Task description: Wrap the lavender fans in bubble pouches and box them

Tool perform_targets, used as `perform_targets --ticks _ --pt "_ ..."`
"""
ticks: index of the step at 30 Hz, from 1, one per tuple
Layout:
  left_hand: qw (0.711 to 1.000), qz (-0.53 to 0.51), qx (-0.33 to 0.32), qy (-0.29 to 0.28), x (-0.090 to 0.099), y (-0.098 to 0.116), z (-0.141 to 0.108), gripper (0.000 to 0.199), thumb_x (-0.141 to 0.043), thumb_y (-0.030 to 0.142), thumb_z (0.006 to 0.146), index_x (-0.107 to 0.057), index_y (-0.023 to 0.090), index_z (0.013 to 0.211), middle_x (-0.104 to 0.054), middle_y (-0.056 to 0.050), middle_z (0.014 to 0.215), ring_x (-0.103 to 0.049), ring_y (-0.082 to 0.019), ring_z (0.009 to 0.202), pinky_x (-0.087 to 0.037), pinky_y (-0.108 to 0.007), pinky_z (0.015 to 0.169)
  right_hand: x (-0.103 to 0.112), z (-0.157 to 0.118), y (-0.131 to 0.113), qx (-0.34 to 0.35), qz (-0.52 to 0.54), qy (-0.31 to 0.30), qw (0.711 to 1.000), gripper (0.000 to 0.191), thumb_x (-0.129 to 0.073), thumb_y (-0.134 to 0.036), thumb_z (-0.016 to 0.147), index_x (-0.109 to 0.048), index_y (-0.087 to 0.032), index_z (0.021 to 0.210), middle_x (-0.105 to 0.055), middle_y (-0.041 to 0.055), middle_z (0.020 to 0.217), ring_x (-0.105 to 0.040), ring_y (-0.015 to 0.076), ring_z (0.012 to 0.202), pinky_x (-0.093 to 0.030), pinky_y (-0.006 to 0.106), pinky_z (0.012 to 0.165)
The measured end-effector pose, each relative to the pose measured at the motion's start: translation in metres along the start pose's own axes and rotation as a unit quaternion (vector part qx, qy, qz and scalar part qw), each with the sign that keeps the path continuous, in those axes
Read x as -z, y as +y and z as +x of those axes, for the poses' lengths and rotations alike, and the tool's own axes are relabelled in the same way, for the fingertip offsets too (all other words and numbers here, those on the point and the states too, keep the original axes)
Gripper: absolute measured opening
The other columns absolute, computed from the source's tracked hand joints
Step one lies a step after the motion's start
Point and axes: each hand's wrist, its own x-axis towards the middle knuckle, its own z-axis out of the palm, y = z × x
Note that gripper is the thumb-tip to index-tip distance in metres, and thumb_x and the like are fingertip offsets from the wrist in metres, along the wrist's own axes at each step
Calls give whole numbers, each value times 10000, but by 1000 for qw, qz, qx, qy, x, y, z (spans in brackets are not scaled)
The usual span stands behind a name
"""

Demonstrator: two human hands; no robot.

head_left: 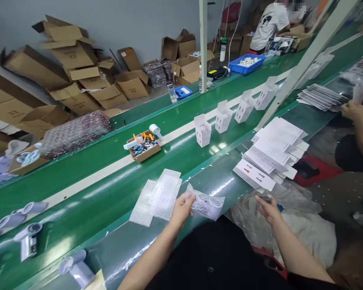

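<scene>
The left hand grips a filled bubble-wrap pouch at its left end, thumb uppermost, at the lower centre of the frame. This end grip leaves most of the pouch exposed; the contents show only as a dim shape through the film. The pouch lies over the near edge of the side table; whether the table bears any of its weight cannot be determined from here. The right hand, right of centre, has its fingers parted beside the lower edge of the flat-carton stack; a dark and blue item shows close by, and I cannot tell whether it is held. The cartons are folded flat and fanned, which probably makes each edge easier to pick up singly. Flat bubble-wrap sleeves overlap just left of the left hand, apparently to be within short reach. On the green conveyor belt, the open white boxes stand upright in a spaced row from centre to upper right, an attitude that leaves their tops accessible. A shallow cardboard tray, centre-left, appears to confine small loose parts that could otherwise scatter. At the lower left, a lavender handheld device lies on its side, presumably because its round head would make standing unstable.
</scene>
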Motion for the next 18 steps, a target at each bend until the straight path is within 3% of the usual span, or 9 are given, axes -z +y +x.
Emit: perform_targets --ticks 5,9,13,18 --pt "997 -70 30 14 -9 14 9 404 -716 491 631 -601 127 763 -559 -4 622 -489 -103 499 -348 -172 340 -27 33 21 48 -72 43 995 601 -685 -557 531 -502 -222 995 -585 34 992 -561 230 985 -494 376 795" --pt "992 -99 43 59 1 16 8 401 -732 476 618 -592 129 759 -548 9 619 -470 -84 480 -313 -152 318 -48 52 24 111 -159 89 977 637 -715 -552 494 -584 -188 1000 -470 98 1222 -359 306 1223 -343 435 993" --pt "990 -108 40 80 12 14 1 416 -744 481 592 -600 117 731 -545 9 595 -448 -71 448 -284 -149 313 -57 64 22 162 -221 146 951 470 -691 -504 546 -636 -145 844 -464 159 1185 -342 355 1200 -266 485 1032" --pt "990 -111 28 87 29 11 -9 411 -743 486 590 -606 123 727 -551 14 596 -458 -75 458 -279 -152 308 -59 57 13 257 -253 185 914 348 -574 -479 675 -622 -145 759 -558 161 965 -489 324 1028 -362 488 953"
